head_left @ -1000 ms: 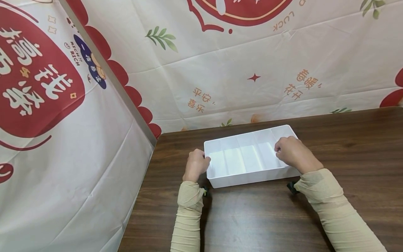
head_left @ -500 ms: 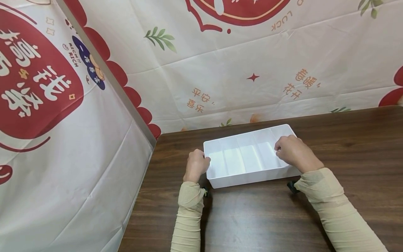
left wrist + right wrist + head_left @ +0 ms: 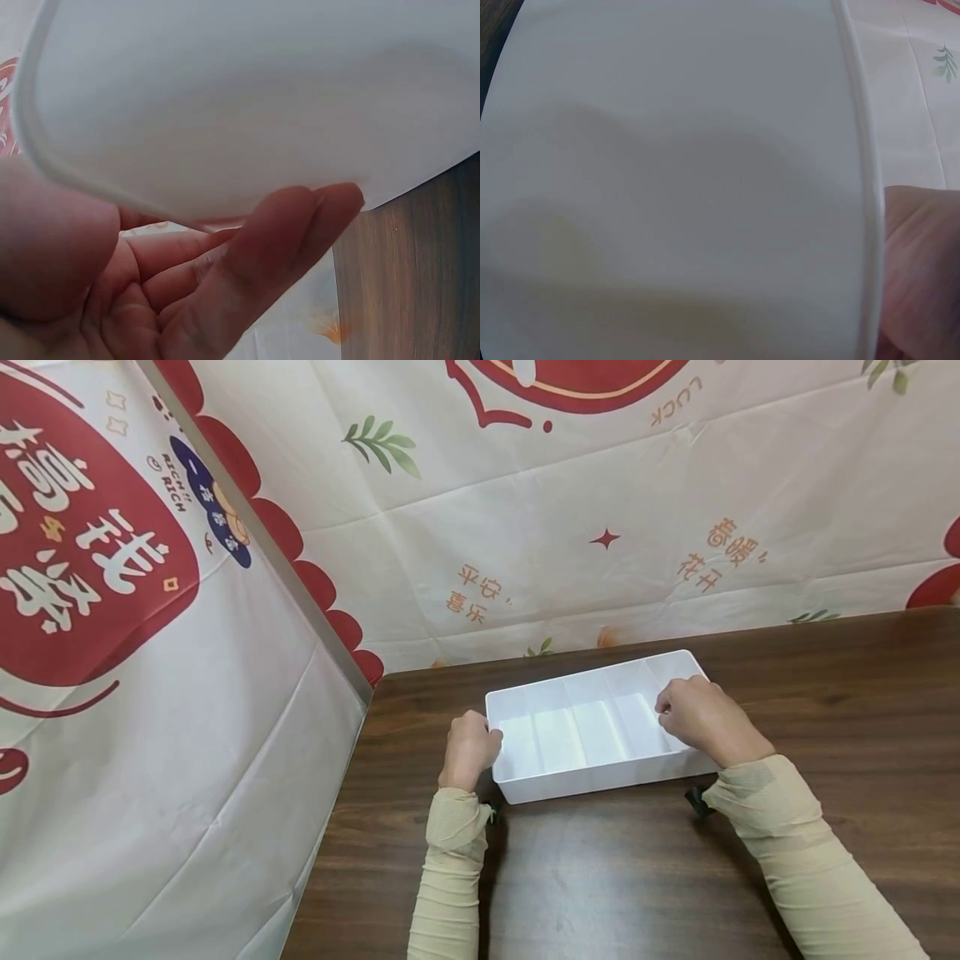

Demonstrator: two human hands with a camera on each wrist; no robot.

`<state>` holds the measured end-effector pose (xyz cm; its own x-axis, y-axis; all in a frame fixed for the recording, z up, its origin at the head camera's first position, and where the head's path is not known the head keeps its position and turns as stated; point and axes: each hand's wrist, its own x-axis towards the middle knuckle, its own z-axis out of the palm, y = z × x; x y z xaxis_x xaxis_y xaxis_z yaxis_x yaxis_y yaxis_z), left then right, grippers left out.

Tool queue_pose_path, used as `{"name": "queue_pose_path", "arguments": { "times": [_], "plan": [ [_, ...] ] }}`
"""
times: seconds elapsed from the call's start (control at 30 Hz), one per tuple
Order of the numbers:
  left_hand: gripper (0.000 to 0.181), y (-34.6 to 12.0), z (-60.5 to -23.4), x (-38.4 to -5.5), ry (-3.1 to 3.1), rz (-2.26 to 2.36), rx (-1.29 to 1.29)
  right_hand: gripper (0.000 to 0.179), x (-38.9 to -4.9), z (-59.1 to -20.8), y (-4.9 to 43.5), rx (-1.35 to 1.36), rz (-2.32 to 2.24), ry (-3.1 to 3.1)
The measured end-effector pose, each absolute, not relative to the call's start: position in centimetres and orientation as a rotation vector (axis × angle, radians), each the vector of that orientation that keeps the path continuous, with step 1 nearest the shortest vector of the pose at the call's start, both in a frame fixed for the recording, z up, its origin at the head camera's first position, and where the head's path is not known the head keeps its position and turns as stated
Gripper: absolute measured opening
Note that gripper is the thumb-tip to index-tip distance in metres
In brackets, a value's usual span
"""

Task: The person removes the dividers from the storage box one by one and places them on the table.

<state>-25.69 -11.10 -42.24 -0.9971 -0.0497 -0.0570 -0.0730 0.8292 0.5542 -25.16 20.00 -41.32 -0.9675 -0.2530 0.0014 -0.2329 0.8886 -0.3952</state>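
A white rectangular tray [image 3: 596, 731] with low dividers across its floor lies between my two hands, at or just above the table. Nothing shows in its compartments. My left hand [image 3: 470, 749] grips the tray's left short side. In the left wrist view, fingers [image 3: 281, 225] press the outside of the wall, and the thumb is over the rim. At the right end, my right hand [image 3: 708, 717] holds the tray's short side with curled fingers. The right wrist view is mostly filled by the tray wall [image 3: 675, 172], which hides the fingertips there.
The brown wooden table [image 3: 592, 877] extends in front of the tray and to both sides. A white printed cloth [image 3: 540, 510] hangs behind its back edge. Another printed cloth [image 3: 225, 760] hangs along the left side.
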Motion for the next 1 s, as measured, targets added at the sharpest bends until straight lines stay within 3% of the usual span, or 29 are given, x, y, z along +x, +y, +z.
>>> {"name": "queue_pose_path", "arguments": {
  "times": [0.37,1.0],
  "plan": [
    [0.049,-10.77,-42.14,-25.75,2.98,0.889,-0.101,0.023,-25.28,-41.34,19.83,-0.408,-0.611,3.04],
    [0.045,-10.59,-42.26,-25.76,2.988,0.895,-0.11,0.026,-25.43,-42.1,20.12,-0.491,-0.656,3.143]
  ]
}}
